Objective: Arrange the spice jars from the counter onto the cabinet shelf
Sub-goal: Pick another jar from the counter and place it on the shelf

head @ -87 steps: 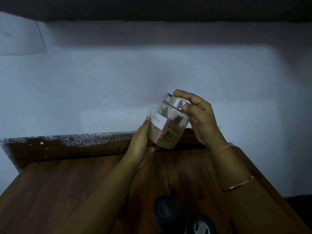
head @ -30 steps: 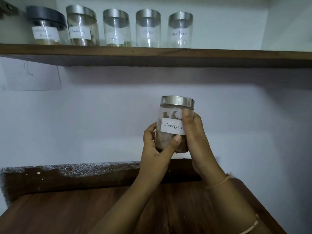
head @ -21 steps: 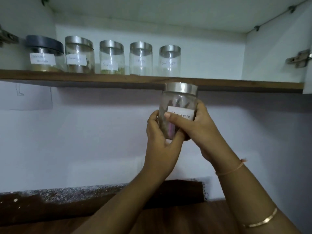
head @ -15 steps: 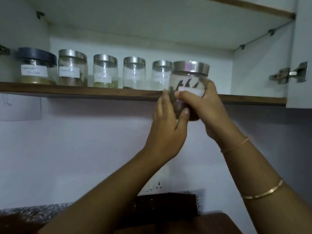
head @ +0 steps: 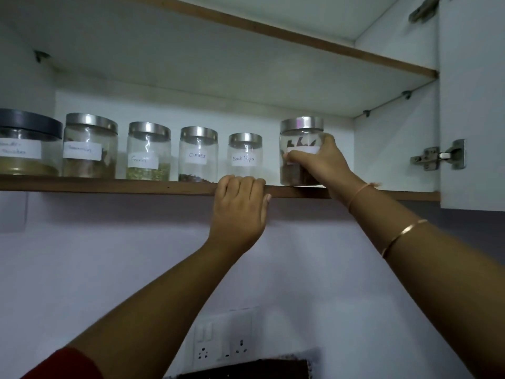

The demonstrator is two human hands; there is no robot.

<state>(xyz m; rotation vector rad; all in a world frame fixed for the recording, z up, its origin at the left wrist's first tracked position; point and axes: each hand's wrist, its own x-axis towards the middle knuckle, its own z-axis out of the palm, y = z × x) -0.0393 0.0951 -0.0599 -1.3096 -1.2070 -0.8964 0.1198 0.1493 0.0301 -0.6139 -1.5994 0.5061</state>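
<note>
Cabinet: white inside, set above a pale wall; its door (head: 472,105) stands open at the right and carries a hinge (head: 437,157).
Shelf (head: 109,186): wood-edged board seen from below, with a second board (head: 273,31) higher up.
Row: five labelled glass jars stand side by side on the shelf. From the left, a dark-lid jar (head: 27,143), two steel-lid jars with blurred labels (head: 90,146) (head: 149,151), a Cloves jar (head: 198,155) and a Black Pepper jar (head: 245,155).
Jar (head: 297,173): upright at the right end of the row, just beside Black Pepper, base at the shelf's front edge. It has a steel lid and dark pieces inside, and its label is mostly hidden.
Right hand (head: 319,162): wrapped round the jar's side, fingers across the label.
Left hand (head: 239,206): fingers hooked over the shelf's front edge, below Black Pepper, gripping the board.
Right arm: thin thread at the wrist and a bangle (head: 401,235) further down.
Wall: socket plate (head: 224,343) low between the arms.
</note>
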